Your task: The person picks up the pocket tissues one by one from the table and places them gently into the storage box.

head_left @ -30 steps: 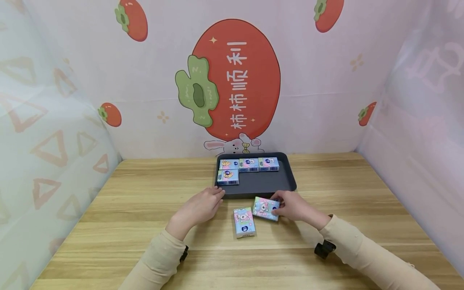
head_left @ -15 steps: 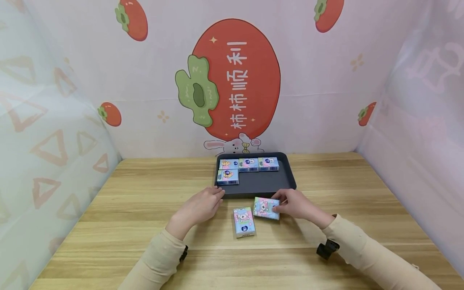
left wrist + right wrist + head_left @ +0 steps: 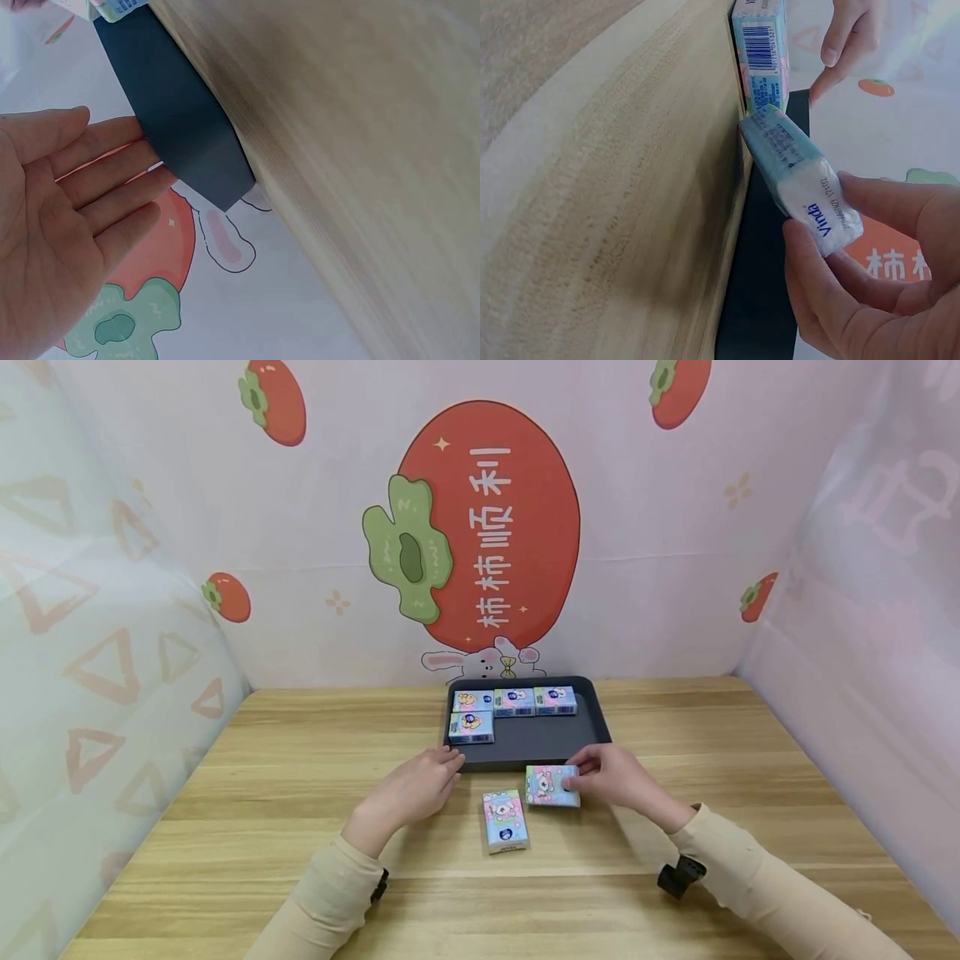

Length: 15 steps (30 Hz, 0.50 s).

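Observation:
Between thumb and fingers, my right hand (image 3: 615,779) pinches a pastel tissue pack (image 3: 546,786) just in front of the dark grey tray (image 3: 604,737). In the right wrist view this pack (image 3: 799,184) shows its white "Vinda" end and is tilted. A second tissue pack (image 3: 506,821) lies on the table to its left, nearer the person. My left hand (image 3: 412,785) has its fingers extended, fingertips at the tray's front left corner. The left wrist view shows those fingers (image 3: 124,169) against the tray's outer wall (image 3: 176,112).
Inside the tray, several tissue packs sit along the back and left: one at the front left (image 3: 472,727), another at the back right (image 3: 556,699). The wooden table (image 3: 300,810) meets a printed backdrop (image 3: 315,643) behind the tray.
My right hand has lifted its tissue pack slightly and turned it straighter to the tray, shifting a little toward it. The left hand and the other packs stay in place.

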Each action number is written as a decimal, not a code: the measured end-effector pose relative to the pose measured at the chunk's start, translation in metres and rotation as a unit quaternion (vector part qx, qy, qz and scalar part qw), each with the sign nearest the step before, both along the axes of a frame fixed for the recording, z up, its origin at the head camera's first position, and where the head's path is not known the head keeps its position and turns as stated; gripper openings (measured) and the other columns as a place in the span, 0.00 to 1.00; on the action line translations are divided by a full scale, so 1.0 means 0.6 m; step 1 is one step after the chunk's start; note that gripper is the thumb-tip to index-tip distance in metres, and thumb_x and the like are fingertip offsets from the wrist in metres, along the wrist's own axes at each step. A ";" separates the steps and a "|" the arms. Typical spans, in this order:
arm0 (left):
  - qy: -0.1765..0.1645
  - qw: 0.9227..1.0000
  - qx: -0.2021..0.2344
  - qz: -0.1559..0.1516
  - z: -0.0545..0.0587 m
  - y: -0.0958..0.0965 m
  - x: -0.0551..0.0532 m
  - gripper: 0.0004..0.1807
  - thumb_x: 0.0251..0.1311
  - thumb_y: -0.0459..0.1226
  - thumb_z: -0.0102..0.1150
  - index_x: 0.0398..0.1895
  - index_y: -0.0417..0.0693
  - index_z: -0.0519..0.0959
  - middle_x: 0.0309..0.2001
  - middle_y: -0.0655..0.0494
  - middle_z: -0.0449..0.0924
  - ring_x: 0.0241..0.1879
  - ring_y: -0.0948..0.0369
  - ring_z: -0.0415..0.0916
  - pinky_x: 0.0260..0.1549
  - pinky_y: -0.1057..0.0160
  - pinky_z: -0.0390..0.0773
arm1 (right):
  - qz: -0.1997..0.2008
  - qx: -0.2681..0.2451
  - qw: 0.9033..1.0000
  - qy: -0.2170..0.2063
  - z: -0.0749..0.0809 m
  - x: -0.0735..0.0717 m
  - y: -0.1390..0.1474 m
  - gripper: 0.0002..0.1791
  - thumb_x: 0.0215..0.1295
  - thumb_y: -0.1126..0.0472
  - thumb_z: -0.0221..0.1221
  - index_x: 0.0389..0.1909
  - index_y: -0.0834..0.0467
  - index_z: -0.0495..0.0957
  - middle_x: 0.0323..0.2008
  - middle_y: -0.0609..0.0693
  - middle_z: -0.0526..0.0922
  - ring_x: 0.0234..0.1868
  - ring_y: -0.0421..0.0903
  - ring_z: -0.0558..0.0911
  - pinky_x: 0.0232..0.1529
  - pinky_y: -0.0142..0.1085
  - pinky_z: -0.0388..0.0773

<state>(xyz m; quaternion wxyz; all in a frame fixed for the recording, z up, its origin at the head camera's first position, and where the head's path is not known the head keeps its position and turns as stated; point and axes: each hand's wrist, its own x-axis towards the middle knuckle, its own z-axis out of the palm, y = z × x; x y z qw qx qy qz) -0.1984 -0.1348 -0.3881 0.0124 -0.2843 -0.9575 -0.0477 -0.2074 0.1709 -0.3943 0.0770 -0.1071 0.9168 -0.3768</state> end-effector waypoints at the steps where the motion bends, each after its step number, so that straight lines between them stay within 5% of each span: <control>1: -0.001 1.000 0.000 0.001 0.000 0.000 0.000 0.19 0.69 0.38 0.48 0.58 0.37 0.75 0.60 0.42 0.74 0.62 0.48 0.70 0.62 0.51 0.70 | -0.004 -0.003 1.000 -0.002 0.000 -0.001 0.001 0.16 0.52 0.55 0.69 0.38 0.60 0.83 0.32 0.50 0.83 0.33 0.41 0.79 0.33 0.32 0.78; 15: -0.001 1.000 0.001 0.004 -0.002 0.000 -0.001 0.20 0.69 0.39 0.48 0.59 0.38 0.75 0.60 0.42 0.74 0.62 0.48 0.70 0.63 0.52 0.70 | -0.002 -0.011 1.000 0.009 0.001 -0.007 0.005 0.15 0.53 0.56 0.69 0.38 0.60 0.83 0.33 0.49 0.83 0.34 0.42 0.79 0.34 0.32 0.79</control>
